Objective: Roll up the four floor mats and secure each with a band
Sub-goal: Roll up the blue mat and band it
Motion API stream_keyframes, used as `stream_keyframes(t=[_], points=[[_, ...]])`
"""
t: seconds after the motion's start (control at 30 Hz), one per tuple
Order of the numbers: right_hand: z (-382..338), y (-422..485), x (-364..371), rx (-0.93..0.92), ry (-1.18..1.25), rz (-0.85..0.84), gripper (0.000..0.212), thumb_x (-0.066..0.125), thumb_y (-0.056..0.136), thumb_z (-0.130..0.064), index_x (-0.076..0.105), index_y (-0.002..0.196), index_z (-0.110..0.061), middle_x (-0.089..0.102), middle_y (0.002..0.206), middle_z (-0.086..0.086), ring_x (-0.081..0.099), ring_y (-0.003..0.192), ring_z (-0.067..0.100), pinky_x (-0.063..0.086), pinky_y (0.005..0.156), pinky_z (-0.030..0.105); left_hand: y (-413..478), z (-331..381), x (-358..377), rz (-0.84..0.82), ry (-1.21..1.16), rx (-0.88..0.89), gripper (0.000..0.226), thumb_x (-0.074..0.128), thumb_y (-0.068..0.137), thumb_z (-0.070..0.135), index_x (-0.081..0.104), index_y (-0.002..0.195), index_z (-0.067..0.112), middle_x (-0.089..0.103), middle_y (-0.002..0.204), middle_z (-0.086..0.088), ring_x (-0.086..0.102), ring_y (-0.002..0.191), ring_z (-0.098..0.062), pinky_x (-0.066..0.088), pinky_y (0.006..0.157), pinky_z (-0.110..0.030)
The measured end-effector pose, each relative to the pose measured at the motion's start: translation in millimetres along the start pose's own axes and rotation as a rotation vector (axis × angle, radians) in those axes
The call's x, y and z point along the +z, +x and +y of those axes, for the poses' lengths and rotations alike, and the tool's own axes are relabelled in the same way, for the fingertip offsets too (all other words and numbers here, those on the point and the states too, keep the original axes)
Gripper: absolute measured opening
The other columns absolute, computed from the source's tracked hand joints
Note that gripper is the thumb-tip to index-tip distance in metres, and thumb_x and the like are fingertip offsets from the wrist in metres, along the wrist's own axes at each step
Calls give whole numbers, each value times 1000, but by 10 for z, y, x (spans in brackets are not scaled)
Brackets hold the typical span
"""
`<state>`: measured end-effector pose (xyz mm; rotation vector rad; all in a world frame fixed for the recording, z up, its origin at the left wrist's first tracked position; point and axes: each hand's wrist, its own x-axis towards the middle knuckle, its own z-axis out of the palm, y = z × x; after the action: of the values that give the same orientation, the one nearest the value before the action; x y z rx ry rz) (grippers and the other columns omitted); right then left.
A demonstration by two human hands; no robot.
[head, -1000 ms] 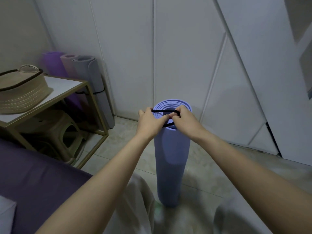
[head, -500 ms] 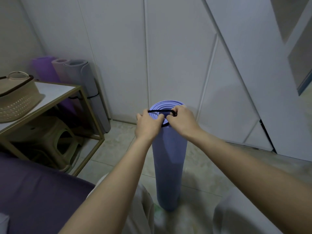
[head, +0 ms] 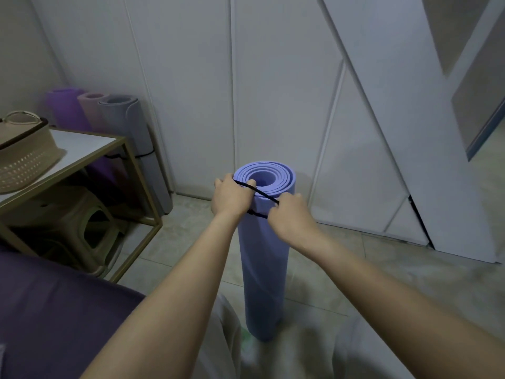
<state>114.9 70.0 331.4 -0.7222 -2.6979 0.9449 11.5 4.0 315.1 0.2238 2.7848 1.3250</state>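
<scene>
At the left edge a woven basket (head: 24, 157) sits on the white surface (head: 90, 144) of a gold-framed side table, with a plastic stool (head: 82, 222) underneath. Behind them, in the corner of the floor, three rolled mats stand on end side by side: a purple mat (head: 64, 108), a pink mat (head: 91, 105) and a grey mat (head: 128, 124). A black strap (head: 144, 154) circles the grey one. Their lower parts are hidden by the surface and its frame. A dark purple seat (head: 54, 310) is cut off at the lower left.

The lilac-blue mat (head: 263, 269) stands upright on the tiled floor (head: 382, 269), near its middle, in front of the white doors (head: 273, 91). It is rolled tight, and its top shows spiral layers round a hollow core. A black band (head: 262, 196) is stretched at its top. One strand slants over the near rim and another crosses the front just below.

The left hand (head: 231, 199) is at the roll's upper left edge, its fingers (head: 250, 184) curled round the band. The right hand (head: 292, 217) is at the front right, its fingers (head: 289, 198) pinched together on the band, with blurred tips. Whether the band passes behind the roll cannot be told.
</scene>
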Motion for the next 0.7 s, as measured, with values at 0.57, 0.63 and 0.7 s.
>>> stream_keyframes(t=[0.57, 0.63, 0.7], points=[[306, 286, -128, 65, 188, 203, 43, 42, 79, 10, 69, 108, -7, 70, 108, 12, 61, 102, 30, 49, 90, 40, -119, -130, -41, 90, 63, 137, 31, 42, 98, 36, 56, 103, 10, 63, 103, -13, 55, 94, -31, 34, 68, -30], [332, 327, -144, 95, 208, 206, 34, 48, 83, 4, 71, 104, -10, 71, 104, 10, 63, 98, 29, 51, 88, 39, -88, -121, -60, 116, 101, 165, 28, 43, 98, 30, 57, 95, 7, 64, 100, -15, 55, 93, -34, 33, 68, -31], [368, 390, -171, 141, 244, 219, 34, 46, 83, 4, 73, 99, -10, 72, 98, 10, 65, 93, 31, 53, 86, 42, -64, -112, -58, 122, 125, 181, 22, 41, 97, 22, 56, 88, 9, 63, 102, -18, 54, 93, -36, 33, 69, -33]])
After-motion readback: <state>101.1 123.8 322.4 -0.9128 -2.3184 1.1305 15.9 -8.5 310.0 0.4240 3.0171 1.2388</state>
